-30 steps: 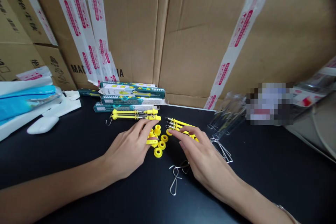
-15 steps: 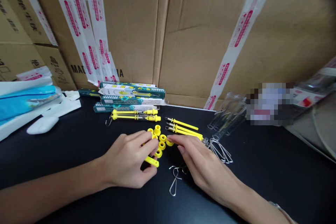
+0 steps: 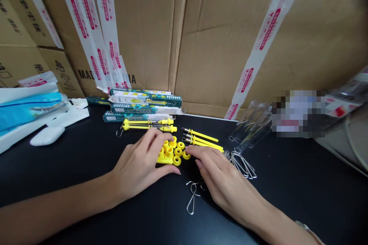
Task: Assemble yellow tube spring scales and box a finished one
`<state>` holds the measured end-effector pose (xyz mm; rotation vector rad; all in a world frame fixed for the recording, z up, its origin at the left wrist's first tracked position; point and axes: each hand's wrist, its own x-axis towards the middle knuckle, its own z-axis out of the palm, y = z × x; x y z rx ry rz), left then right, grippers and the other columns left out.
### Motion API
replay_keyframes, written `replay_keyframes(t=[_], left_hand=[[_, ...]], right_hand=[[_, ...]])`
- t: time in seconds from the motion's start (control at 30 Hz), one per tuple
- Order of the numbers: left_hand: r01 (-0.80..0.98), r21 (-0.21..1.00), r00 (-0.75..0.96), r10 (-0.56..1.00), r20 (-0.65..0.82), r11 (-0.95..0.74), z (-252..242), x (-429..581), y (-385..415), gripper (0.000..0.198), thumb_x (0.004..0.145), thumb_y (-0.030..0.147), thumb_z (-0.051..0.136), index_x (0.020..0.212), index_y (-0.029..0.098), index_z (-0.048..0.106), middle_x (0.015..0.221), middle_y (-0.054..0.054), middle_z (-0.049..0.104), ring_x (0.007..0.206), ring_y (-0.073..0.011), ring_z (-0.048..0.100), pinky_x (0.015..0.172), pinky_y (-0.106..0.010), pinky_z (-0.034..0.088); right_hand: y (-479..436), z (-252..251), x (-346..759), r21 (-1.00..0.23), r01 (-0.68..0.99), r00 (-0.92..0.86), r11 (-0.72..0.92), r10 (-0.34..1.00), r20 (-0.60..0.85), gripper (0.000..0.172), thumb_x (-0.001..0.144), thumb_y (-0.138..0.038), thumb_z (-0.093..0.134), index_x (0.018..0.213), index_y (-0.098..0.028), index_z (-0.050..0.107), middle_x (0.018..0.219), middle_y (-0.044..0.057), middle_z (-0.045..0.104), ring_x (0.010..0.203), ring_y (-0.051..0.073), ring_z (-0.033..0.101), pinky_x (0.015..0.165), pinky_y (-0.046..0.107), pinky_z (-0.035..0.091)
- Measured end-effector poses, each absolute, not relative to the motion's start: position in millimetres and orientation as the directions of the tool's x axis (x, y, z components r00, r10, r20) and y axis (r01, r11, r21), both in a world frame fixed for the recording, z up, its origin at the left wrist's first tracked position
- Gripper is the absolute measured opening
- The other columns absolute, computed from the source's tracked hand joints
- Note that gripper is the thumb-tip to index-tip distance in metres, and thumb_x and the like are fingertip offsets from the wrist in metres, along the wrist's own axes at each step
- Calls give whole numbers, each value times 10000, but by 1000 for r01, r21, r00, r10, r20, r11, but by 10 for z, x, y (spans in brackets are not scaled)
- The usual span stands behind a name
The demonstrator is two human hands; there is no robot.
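Loose yellow parts, crowded between two hands

With the left hand (image 3: 146,155): arched loosely, thumb well apart from fingers, no clench visible; contact beneath, impossible to tell. Just inside that curve, yellow caps (image 3: 169,152) bunched together, with a flat yellow strip (image 3: 165,161) in front, on the black table (image 3: 138,218). Could topple or scatter if swept by the thumb.

With the right hand (image 3: 214,164): index fingertip apparently touching the nearest of the yellow rings (image 3: 186,156), other fingers partly hidden, so grasp impossible to tell. Could skid or roll off under an off-centre press, being round and seemingly unfixed.

Just past the right fingers, yellow rods (image 3: 205,143) lying roughly side by side. Could get knocked askew by a lifting knuckle.

Beside the right hand, overlapping wire hooks (image 3: 243,165); nearer the body, a loose wire hook (image 3: 193,195). Could snag or tangle if brushed.

Beyond the left fingers, yellow hooked tools (image 3: 139,122) before stacked boxes (image 3: 143,108). Could shift from a forward shove.
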<state>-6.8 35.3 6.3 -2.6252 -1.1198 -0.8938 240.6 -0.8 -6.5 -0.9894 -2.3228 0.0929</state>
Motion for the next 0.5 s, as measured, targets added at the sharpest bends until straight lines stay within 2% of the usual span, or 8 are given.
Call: replay_keyframes(t=[0.07, 0.17, 0.23, 0.33, 0.43, 0.5], left_hand=[[768, 148, 461, 699, 547, -623, 74, -44, 373, 822, 685, 541, 929, 1298, 207, 495, 1191, -91, 661, 1019, -321, 757, 625, -369, 630], [805, 172, 432, 759, 487, -568, 79, -16, 411, 878, 675, 567, 924, 1339, 213, 472, 1205, -90, 675, 969, -326, 776, 609, -397, 651], [802, 165, 441, 756, 484, -574, 76, -21, 424, 855, 696, 554, 917, 1336, 213, 465, 1179, -82, 679, 902, -311, 785, 589, -393, 651], [783, 139, 463, 717, 521, -607, 65, -48, 407, 814, 729, 524, 907, 1321, 221, 438, 1171, -85, 653, 913, -300, 775, 608, -388, 659], [703, 35, 545, 570, 615, -710, 52, -48, 332, 669, 831, 438, 834, 1295, 206, 413, 1134, -102, 634, 917, -295, 760, 556, -346, 642], [673, 8, 574, 530, 624, -739, 41, -19, 246, 561, 870, 319, 742, 1291, 203, 390, 1124, -111, 623, 885, -289, 749, 483, -319, 606]], right_hand=[[-13, -61, 2400, -277, 630, -544, 726, 666, 510, 429, 1032, -12, 389, 1417, -178, 476, 1292, 146, 708, 1246, 266, 652, 1040, 537, 580], [-13, -64, 2391, -267, 628, -547, 731, 659, 517, 428, 1029, -8, 389, 1412, -175, 483, 1293, 147, 708, 1251, 267, 648, 1042, 535, 576], [-9, -70, 2386, -267, 632, -539, 728, 660, 523, 403, 1029, -10, 396, 1384, -168, 502, 1287, 147, 712, 1246, 268, 650, 1044, 529, 573], [-23, -69, 2376, -290, 635, -505, 716, 668, 546, 352, 1042, -49, 435, 1362, -170, 519, 1294, 145, 711, 1230, 266, 660, 1042, 509, 567], [-101, -29, 2331, -356, 590, -458, 725, 663, 592, 290, 1059, -207, 558, 1348, -191, 537, 1227, 123, 729, 1137, 256, 693, 979, 446, 590], [-184, 20, 2268, -409, 522, -450, 748, 649, 613, 344, 1035, -327, 636, 1347, -213, 544, 1158, 94, 747, 1050, 240, 712, 916, 387, 605]])
